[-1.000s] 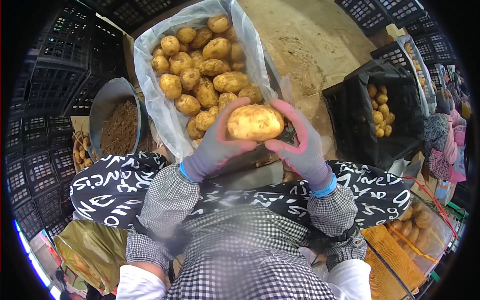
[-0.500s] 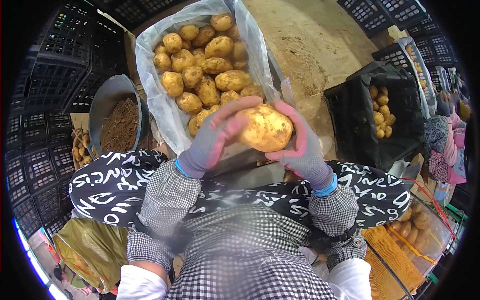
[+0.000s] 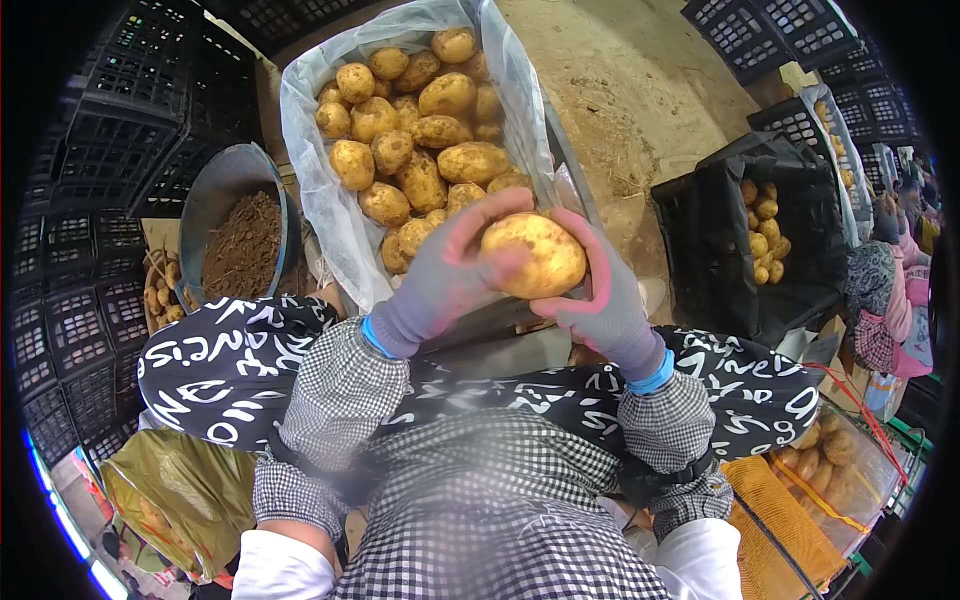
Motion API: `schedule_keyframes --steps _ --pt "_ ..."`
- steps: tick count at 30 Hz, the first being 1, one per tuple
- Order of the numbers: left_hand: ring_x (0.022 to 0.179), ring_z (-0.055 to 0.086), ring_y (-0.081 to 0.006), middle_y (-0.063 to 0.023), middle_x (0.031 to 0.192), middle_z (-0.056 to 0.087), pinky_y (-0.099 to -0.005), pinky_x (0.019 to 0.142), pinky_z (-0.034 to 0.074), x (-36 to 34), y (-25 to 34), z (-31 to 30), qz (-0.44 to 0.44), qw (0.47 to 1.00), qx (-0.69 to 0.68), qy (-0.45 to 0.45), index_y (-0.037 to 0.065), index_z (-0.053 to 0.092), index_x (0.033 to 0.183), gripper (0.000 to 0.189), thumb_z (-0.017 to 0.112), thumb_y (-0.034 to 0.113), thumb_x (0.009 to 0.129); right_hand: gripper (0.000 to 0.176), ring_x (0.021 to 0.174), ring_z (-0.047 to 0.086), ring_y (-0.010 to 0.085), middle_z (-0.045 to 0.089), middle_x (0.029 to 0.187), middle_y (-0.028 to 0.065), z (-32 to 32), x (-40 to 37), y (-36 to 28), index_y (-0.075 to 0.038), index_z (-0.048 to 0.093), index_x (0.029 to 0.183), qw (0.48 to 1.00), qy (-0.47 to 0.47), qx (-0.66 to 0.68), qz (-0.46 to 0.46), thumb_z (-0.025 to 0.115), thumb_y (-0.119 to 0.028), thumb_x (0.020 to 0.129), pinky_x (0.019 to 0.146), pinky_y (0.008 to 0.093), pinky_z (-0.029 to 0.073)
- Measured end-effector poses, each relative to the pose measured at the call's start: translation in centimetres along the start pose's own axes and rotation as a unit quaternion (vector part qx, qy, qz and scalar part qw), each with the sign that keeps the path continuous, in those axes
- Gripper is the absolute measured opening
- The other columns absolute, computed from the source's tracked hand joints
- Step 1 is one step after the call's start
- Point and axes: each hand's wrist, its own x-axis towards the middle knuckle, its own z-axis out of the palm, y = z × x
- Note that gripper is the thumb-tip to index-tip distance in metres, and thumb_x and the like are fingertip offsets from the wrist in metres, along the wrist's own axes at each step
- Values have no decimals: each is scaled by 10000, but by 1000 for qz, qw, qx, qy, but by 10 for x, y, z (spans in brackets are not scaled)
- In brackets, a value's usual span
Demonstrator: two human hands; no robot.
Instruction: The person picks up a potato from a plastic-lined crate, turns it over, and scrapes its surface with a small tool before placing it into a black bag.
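Observation:
A large yellow potato (image 3: 540,255) with brown specks of soil is between my two gloved hands, above the near end of a lined crate. My left hand (image 3: 450,265), in a grey and pink glove, curves against its left side; the thumb is slightly blurred. Around the right side wrap the fingers and thumb of my right hand (image 3: 607,285), in a matching glove. Just beyond, many potatoes (image 3: 420,180) fill the crate, which has a white liner (image 3: 310,150).
A tub (image 3: 190,215) of brown soil (image 3: 245,245) stands left of the crate. To the right is a black-lined crate (image 3: 690,240) holding smaller potatoes (image 3: 765,240). Stacked black crates (image 3: 120,110) rise at far left. A person in pink (image 3: 910,270) is at the right edge.
The potato has turned in my hands, showing a cleaner face. My left hand has closed in, its thumb now over the potato's left side. The view has shifted slightly.

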Motion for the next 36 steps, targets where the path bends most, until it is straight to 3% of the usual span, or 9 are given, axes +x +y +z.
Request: schedule_keyframes --steps 2,5,8,11,17,20,26,31,36 --pt "1165 561 -159 -99 1293 551 -305 991 483 -2 -1 4 -26 999 30 -11 -7 522 1338 453 644 180 945 907 1272 482 199 493 1385 118 0 0 0 -44 387 1458 978 23 -185 -94 833 -39 668 1059 338 409" --pt "1155 577 -186 -111 1298 556 -309 990 482 -1 -3 -1 -74 997 4 -12 -16 474 1372 538 625 288 955 904 1292 480 225 494 1387 128 1 0 -5 -20 401 1442 986 2 -153 -62 844 -57 655 1074 351 402" --pt "1182 564 -198 -118 1328 541 -322 1003 473 0 -9 -21 -84 994 -72 -23 -18 430 1408 588 610 323 964 923 1302 472 222 477 1407 130 0 0 6 4 350 1463 998 -18 -56 -38 842 -95 688 1083 356 398" --pt "1200 553 -180 -118 1341 532 -313 998 480 3 6 -14 -102 990 -93 20 3 457 1403 533 613 267 967 904 1321 453 211 446 1435 134 -3 -1 -16 32 282 1483 916 -64 379 116 805 -178 777 1098 355 379" --pt "1273 492 -217 -121 1378 496 -344 1078 390 4 -6 -2 76 989 128 -20 39 436 1439 658 692 325 904 874 1255 524 248 477 1399 149 -2 -5 -14 37 263 1483 903 -70 421 51 683 -442 884 1002 334 477" --pt "1292 462 -231 -137 1364 497 -359 1107 342 3 -6 -9 89 978 186 -22 36 412 1454 728 729 331 869 794 1109 615 284 518 1351 171 -3 -7 3 18 301 1468 881 -101 446 121 530 -537 948 891 334 545" --pt "1227 503 -192 -139 1321 519 -332 1044 406 5 -16 -11 -2 987 162 5 1 469 1389 678 658 446 914 671 968 669 329 551 1306 206 8 1 18 -23 354 1443 684 -195 683 167 226 -542 1037 816 413 584" --pt "1120 564 -148 -102 1210 601 -290 970 457 3 -10 -11 -69 992 101 28 -23 527 1322 622 544 493 975 670 988 666 350 577 1273 204 9 -1 5 -33 367 1433 959 -35 248 135 236 -553 1032 824 449 587" --pt "1071 579 -126 -83 1138 640 -276 942 466 5 -14 -10 -40 984 166 46 -34 589 1251 598 521 498 985 678 911 674 331 598 1233 197 7 -4 6 -35 388 1417 974 -27 198 107 250 -569 1024 748 415 599"
